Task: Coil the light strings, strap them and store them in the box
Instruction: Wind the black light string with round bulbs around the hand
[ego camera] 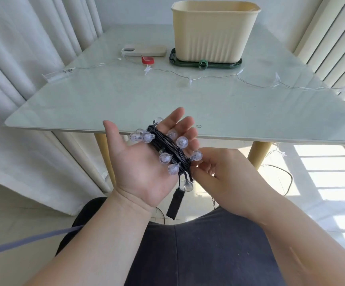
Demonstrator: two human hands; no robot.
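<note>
A black-wired light string (165, 145) with several clear round bulbs is wound in a coil around my left hand (142, 162), which is palm up with fingers spread, just in front of the table edge. My right hand (223, 174) pinches the coil's wire at its lower right side. A black strap (174, 204) hangs down from the coil. A second string (212, 77) of thin clear wire with star lights lies stretched across the table. The cream box (215, 29) stands at the far side on a dark green lid (173, 58).
A red strap (147, 59) and a green strap (203, 64) lie near the box. A beige phone-like case (144, 51) lies left of the box. White curtains hang on both sides. The star string's wire runs off the right table edge to the floor.
</note>
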